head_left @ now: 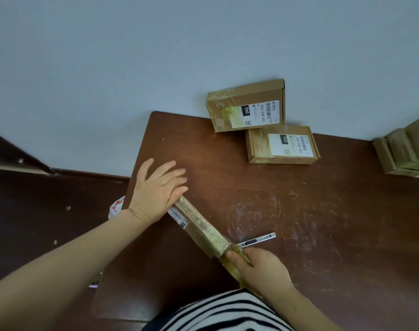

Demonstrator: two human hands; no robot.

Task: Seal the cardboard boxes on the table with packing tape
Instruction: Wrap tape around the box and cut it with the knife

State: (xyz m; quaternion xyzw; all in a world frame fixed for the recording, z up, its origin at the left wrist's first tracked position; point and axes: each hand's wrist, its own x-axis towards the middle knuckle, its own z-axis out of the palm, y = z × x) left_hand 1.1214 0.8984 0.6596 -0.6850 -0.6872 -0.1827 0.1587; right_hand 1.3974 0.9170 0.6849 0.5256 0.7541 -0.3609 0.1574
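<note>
Brown bench (299, 211) | left hand (156, 192) flat, touched far end of box (199, 223) | right hand (261, 266) gripped tape (234, 261) at near end | closed labelled boxes (282, 144) beyond.

The single head-worn wide-angle camera looked steeply down and forward, close over the brown table (346, 223), with the wall (203, 44) filling the frame's upper half.

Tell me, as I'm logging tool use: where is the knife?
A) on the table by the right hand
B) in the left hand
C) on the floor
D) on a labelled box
A: the knife lies on the table just past the right hand, which grips tape; the left hand is open and holds no tool.
</note>
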